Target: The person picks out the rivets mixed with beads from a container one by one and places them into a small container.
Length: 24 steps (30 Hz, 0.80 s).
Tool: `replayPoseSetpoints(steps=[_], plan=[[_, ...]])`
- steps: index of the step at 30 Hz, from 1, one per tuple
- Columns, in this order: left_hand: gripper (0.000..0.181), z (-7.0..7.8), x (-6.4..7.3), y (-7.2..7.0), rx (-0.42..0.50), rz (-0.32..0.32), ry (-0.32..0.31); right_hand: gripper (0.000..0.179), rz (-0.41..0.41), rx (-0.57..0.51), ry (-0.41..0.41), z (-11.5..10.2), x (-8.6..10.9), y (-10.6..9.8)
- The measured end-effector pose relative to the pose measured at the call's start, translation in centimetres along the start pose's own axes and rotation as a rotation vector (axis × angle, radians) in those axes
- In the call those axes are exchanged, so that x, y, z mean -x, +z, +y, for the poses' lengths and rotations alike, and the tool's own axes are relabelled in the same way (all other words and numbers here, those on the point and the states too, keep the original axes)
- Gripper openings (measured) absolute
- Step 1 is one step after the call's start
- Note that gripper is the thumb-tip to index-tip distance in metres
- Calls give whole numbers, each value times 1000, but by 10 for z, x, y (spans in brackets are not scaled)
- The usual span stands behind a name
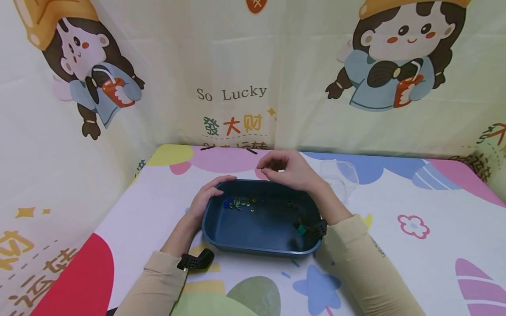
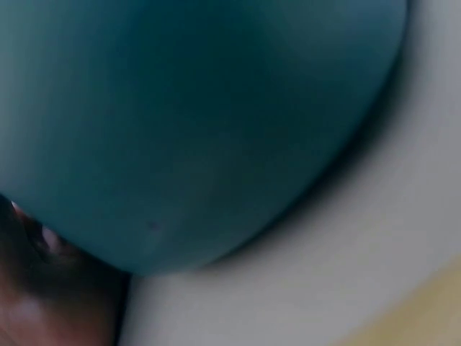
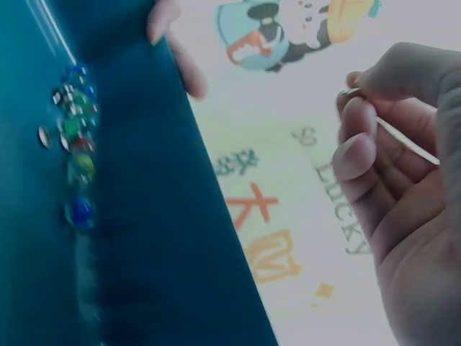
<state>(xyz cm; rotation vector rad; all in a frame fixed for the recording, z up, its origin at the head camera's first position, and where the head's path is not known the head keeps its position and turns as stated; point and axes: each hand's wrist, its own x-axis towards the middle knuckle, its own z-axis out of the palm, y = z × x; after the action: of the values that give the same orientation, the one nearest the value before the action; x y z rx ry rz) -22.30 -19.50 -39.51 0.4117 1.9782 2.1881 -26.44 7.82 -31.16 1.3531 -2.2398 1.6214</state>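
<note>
A dark blue basin (image 1: 253,237) stands on the table. My left hand (image 1: 205,197) grips its left rim, thumb over the inner side and fingers along the outside. Beyond the basin's far rim, my right hand (image 1: 290,169) is raised, thumb and fingertips pinching a small shiny metallic piece (image 3: 351,92), mostly hidden by the fingers. Glass marbles (image 3: 81,213) lie grouped at the basin's far left, mixed with small silvery metal pieces (image 3: 45,137). A few more small pieces (image 1: 293,205) lie toward its right end. The left wrist view shows mainly the basin's outer wall (image 2: 216,144).
A clear plastic container (image 1: 345,173) is on the table behind my right forearm. The patterned tablecloth (image 1: 395,272) extends around the basin, and a printed curtain (image 1: 237,52) hangs behind the table. Both wrists carry black camera bands (image 1: 195,260).
</note>
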Motion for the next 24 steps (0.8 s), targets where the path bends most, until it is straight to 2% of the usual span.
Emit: replayPoseSetpoints(steps=[10, 24], plan=[[55, -1, -1, 0, 9, 0, -7, 17, 112, 3, 90, -4, 11, -28], [56, 1, 1, 1, -6, 9, -7, 16, 222, 21, 82, 3, 26, -53]])
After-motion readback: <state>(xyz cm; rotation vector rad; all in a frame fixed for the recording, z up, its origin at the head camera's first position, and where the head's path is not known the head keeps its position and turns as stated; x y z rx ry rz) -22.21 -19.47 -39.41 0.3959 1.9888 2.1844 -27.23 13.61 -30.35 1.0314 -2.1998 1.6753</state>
